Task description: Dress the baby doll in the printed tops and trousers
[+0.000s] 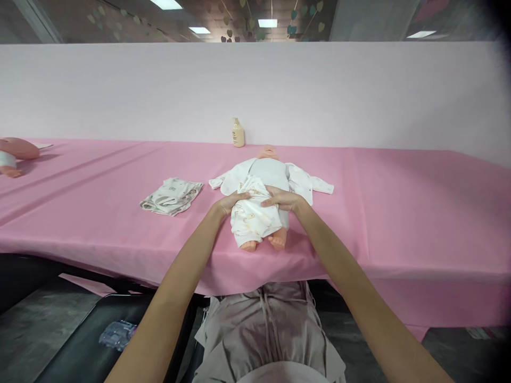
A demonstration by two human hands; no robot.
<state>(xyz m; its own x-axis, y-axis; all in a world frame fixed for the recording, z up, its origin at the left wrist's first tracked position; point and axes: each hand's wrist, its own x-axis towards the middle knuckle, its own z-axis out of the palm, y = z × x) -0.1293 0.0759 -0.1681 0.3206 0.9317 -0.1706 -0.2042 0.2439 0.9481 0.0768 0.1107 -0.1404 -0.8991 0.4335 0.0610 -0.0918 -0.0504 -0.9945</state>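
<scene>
A baby doll (268,169) lies on its back on the pink-covered table (391,213), its feet toward me. Under it a white baby jacket (300,183) is spread, the sleeves stretched out to both sides. Bunched over the doll's belly and legs is a white printed baby garment (255,217) that looks like trousers. My left hand (235,200) grips its left edge, fingers partly hidden in the cloth. With thumb and fingers closed, my right hand (280,198) holds the upper right part. Both of the doll's feet stick out below the cloth.
A folded printed cloth (172,196) lies left of the doll. Behind the doll, a pump bottle (238,133) stands by the white wall (359,90). Part of another doll (19,149) shows at the far left. A clear plastic packet (117,335) rests on a black chair (88,351) below.
</scene>
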